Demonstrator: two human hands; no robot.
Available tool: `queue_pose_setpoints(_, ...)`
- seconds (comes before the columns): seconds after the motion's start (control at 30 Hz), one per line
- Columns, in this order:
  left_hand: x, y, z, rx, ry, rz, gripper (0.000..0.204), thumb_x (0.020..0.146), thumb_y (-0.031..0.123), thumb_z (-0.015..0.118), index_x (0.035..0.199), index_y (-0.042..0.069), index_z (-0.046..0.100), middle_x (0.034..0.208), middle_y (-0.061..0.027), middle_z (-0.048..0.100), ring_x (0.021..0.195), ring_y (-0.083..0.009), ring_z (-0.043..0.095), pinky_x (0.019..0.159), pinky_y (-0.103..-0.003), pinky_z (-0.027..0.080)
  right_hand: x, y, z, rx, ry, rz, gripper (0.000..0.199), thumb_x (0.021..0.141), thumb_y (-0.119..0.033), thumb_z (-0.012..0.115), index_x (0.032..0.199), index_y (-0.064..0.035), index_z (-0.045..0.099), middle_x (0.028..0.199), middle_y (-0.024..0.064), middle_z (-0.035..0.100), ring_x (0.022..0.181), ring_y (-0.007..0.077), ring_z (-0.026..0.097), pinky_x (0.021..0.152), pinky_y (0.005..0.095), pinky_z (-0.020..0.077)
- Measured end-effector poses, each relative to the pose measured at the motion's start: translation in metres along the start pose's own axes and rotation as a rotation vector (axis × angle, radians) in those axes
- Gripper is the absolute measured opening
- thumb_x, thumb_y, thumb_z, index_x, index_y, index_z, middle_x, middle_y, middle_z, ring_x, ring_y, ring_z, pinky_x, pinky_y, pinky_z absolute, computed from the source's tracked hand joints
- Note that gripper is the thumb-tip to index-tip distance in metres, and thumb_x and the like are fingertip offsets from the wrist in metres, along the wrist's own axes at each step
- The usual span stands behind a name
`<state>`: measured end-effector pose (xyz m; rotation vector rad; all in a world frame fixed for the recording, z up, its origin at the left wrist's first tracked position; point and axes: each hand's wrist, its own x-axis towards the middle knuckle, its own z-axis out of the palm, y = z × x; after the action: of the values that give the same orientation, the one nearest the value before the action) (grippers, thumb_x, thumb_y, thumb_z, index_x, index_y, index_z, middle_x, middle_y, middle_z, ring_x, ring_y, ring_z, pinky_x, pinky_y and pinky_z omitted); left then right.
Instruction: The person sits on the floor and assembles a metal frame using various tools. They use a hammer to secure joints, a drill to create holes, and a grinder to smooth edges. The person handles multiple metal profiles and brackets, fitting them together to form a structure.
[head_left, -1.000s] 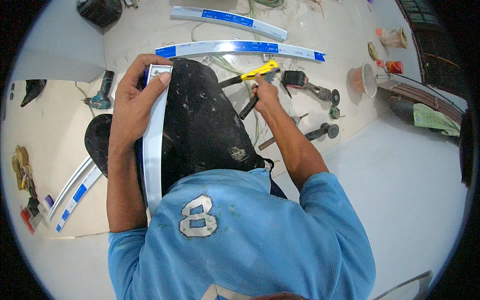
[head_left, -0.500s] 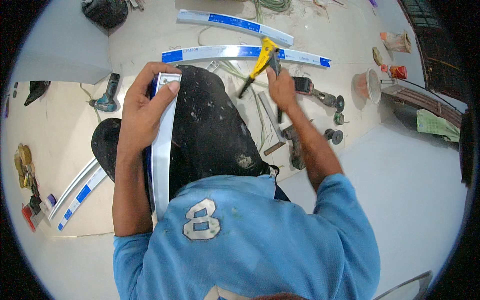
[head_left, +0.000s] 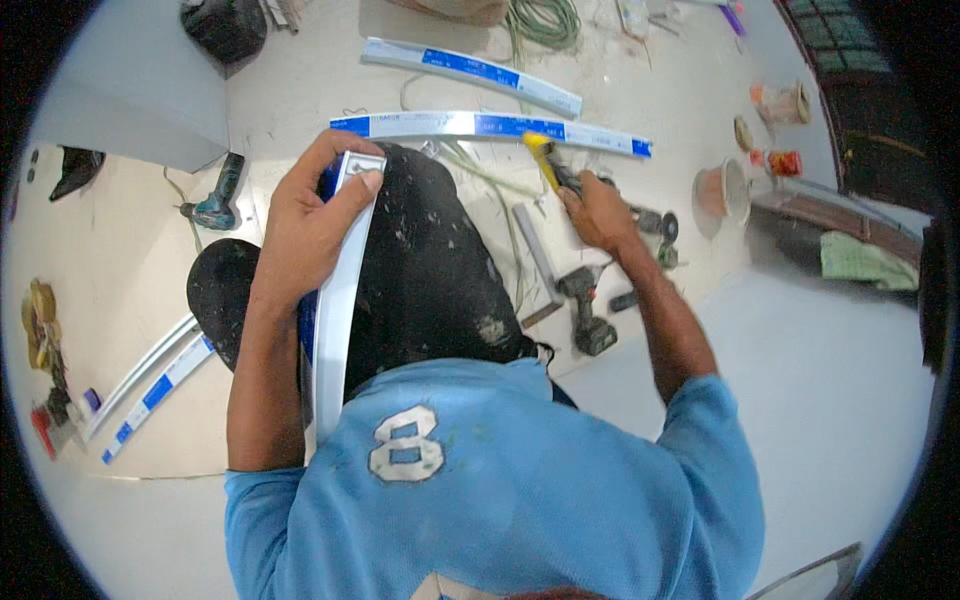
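Observation:
My left hand (head_left: 310, 235) is wrapped round the upper end of a white metal profile (head_left: 335, 320) with blue film on its side. The thumb presses near the end, where a small metal piece shows. The profile lies lengthwise along my dark-trousered thigh, its lower end against my shirt. Out to the right, my right hand (head_left: 603, 215) grips a yellow-and-black hand riveter (head_left: 546, 165). Its yellow end points up and left, slightly blurred, apart from the held profile. Part of its handles is hidden by the fingers.
Two blue-and-white profiles (head_left: 420, 126) lie ahead on the floor; more (head_left: 155, 395) lie at left. A teal cordless drill (head_left: 215, 208) is left of my knee. Right of my leg are a metal bar (head_left: 537, 250) and a black drill (head_left: 588, 312). A bucket (head_left: 712, 192) stands far right.
My right hand has moved right and a little nearer, turning the riveter so its handles are less visible. My left hand still holds the profile, slightly shifted right in view.

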<state>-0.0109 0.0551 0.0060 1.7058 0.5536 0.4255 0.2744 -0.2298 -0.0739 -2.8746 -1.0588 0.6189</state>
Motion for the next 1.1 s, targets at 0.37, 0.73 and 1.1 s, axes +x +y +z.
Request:
queue_pose_setpoints(0.37,-0.007,0.010,-0.001,0.023,0.001,-0.051,0.028,0.100,0.027,0.070,0.120,0.007,0.071,0.097,-0.0072,0.072,0.094,-0.0154,0.065,0.086,-0.033,0.052,-0.025,-0.020,-0.068,0.127,-0.034,-0.115,0.051,0.111,-0.043,0.061,0.115,0.0080,0.064,0.095,0.0250,0.074,0.091,0.0392,0.073,0.084,0.0509,0.0551)
queue_pose_setpoints(0.73,0.000,0.025,-0.009,0.013,0.048,0.071,0.022,0.101,0.021,0.072,0.119,0.008,0.069,0.091,-0.0010,0.064,0.087,-0.0098,0.056,0.079,-0.028,0.047,0.001,-0.046,-0.040,2.048,-0.017,-0.538,0.030,0.106,-0.030,0.073,0.121,-0.0049,0.065,0.079,0.0021,0.065,0.047,0.0075,0.041,0.047,0.0257,0.0335)
queue_pose_setpoints(1.1,-0.021,0.041,-0.037,0.207,0.253,0.002,0.028,0.106,0.026,0.072,0.127,0.009,0.069,0.101,-0.0052,0.068,0.083,-0.0095,0.062,0.070,-0.026,0.051,0.079,-0.166,0.011,2.523,-0.907,-1.378,0.032,0.111,-0.031,0.066,0.132,-0.0073,0.070,0.104,0.0098,0.078,0.046,0.0027,0.042,0.053,0.0253,0.0385)
